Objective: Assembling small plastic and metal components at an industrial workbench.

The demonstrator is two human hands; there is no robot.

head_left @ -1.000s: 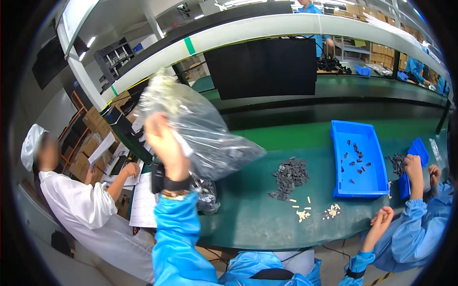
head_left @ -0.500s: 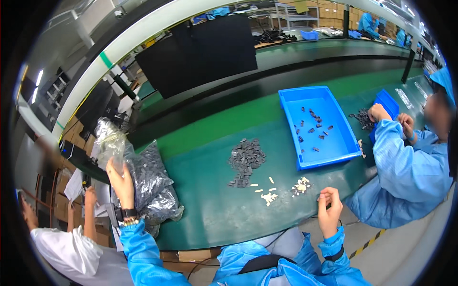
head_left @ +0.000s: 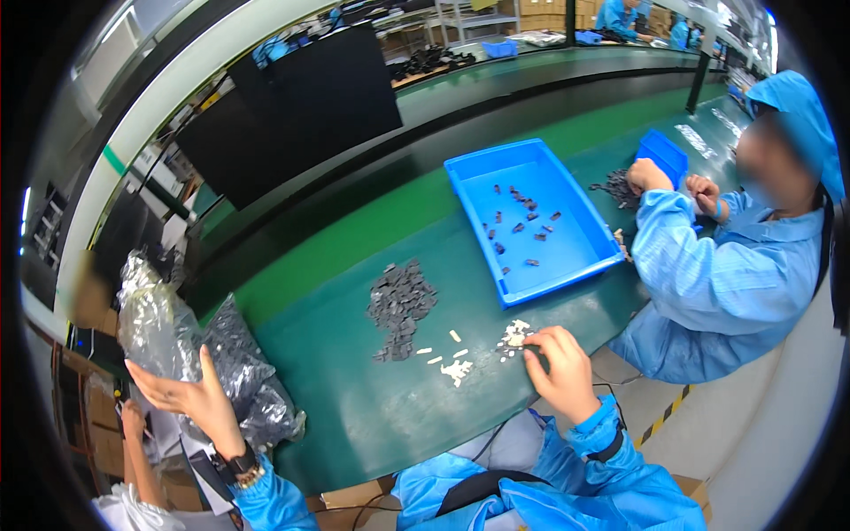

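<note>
My left hand (head_left: 190, 394) is open, fingers stretched out, in front of a clear plastic bag (head_left: 159, 323). Beside it lies a bag of dark parts (head_left: 237, 358). My right hand (head_left: 562, 372) reaches over a small heap of cream and white pieces (head_left: 515, 333), thumb and fingertips drawn together at its edge; what they pinch, if anything, is too small to make out. To the left of this heap is a cluster of cream strips (head_left: 457, 373), with a few loose strips near it. Farther left, flat dark grey pieces (head_left: 403, 299) form a larger pile.
A blue tray (head_left: 567, 289) with several small dark parts stands right of centre on the green table (head_left: 345, 416). At the right, a co-worker in a blue smock (head_left: 699, 257) handles a smaller blue bin (head_left: 664, 155). A large black panel (head_left: 292, 115) rises behind.
The view has swung to the right. My right hand has moved from the table's front edge to the cream heap. My left hand has turned, its fingers now pointing left.
</note>
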